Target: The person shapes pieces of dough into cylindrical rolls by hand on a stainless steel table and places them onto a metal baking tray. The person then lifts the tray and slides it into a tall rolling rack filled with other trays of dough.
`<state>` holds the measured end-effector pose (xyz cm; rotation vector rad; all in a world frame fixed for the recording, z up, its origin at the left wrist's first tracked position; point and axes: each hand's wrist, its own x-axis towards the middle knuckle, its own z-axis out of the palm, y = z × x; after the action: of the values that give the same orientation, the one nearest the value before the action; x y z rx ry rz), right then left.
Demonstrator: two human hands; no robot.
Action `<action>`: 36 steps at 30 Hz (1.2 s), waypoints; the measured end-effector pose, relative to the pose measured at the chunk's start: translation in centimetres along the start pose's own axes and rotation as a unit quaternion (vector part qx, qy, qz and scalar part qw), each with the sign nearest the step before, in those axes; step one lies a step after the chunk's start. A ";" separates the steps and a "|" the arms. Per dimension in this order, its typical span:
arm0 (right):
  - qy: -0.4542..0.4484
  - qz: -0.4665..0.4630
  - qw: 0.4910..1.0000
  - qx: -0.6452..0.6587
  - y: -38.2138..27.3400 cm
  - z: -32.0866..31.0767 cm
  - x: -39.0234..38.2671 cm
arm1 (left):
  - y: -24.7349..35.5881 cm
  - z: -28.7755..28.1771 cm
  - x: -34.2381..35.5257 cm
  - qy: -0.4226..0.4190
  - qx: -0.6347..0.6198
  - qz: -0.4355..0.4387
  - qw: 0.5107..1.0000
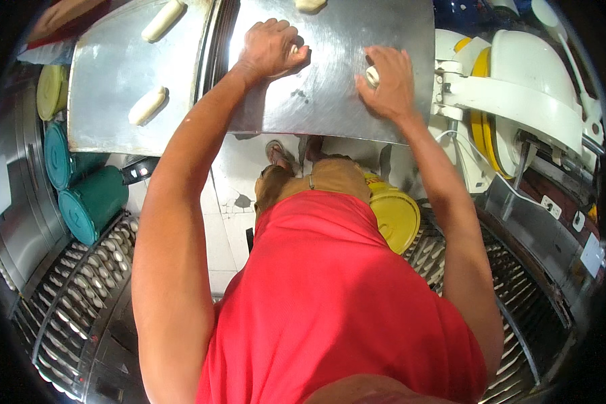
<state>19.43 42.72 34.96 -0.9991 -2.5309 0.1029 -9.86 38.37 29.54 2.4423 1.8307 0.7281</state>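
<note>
Both of my hands are on the shiny metal worktop (337, 101). My left hand (271, 51) is curled closed, and a small bit of pale dough (294, 49) shows between thumb and fingers. Over to the right, my right hand (390, 82) cups a second piece of dough (372, 75), its fingers bent over it and the thumb at its near side. Most of each piece is hidden under the hand. Another dough piece (310, 5) lies at the far edge of the view, beyond and between my hands.
Left of the worktop, a metal tray (108, 81) carries two dough rolls (147, 106). A white machine (532, 94) stands close on the right. Green bins (91, 209), a yellow bucket (395, 219) and loaded racks (81, 289) surround me. Another person's arm (64, 17) shows far left.
</note>
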 end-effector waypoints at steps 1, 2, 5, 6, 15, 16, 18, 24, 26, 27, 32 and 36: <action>-0.001 0.004 0.999 0.032 0.4 0.2 0.4 | 0.0 0.1 0.3 -0.004 0.003 0.002 1.000; -0.020 0.006 0.999 0.029 0.9 1.3 0.3 | -0.1 0.0 0.4 0.006 0.001 0.007 1.000; -0.053 0.006 0.998 0.022 1.9 4.1 1.3 | 0.5 0.1 -0.2 -0.027 -0.019 -0.009 0.999; -0.054 0.006 0.998 0.023 2.5 4.2 1.9 | 0.2 0.3 0.5 0.001 0.011 0.005 1.000; 0.046 -0.103 0.993 0.042 2.4 1.6 -0.6 | 2.7 -2.5 -2.8 -0.074 -0.003 -0.035 0.997; 0.015 -0.083 0.995 0.053 2.3 1.8 -1.2 | 2.6 -3.2 -2.8 -0.109 -0.007 -0.052 0.993; -0.017 -0.070 0.997 0.026 2.5 2.6 -0.8 | 2.7 -3.9 -0.8 -0.173 -0.016 -0.103 0.979; -0.066 -0.039 0.997 0.026 2.3 3.4 -0.7 | 2.1 -1.2 -0.3 -0.108 0.032 -0.014 0.994; 0.004 -0.057 0.998 0.011 2.7 3.1 0.8 | 2.5 -1.6 0.4 -0.099 0.049 -0.046 0.993; 0.056 -0.069 0.996 0.005 2.4 3.1 0.4 | 3.4 -2.4 0.2 -0.108 0.050 -0.079 0.990; 0.015 -0.082 0.996 0.042 2.0 1.0 -0.9 | 3.3 -3.0 -3.7 -0.021 0.003 -0.024 0.999; -0.102 -0.007 0.994 0.031 2.7 2.0 -0.7 | 2.6 -2.1 -1.2 -0.049 0.005 -0.018 0.999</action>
<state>20.78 44.40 32.31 -0.9908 -2.7001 0.2908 -8.54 35.91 31.67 2.3982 1.8417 0.5881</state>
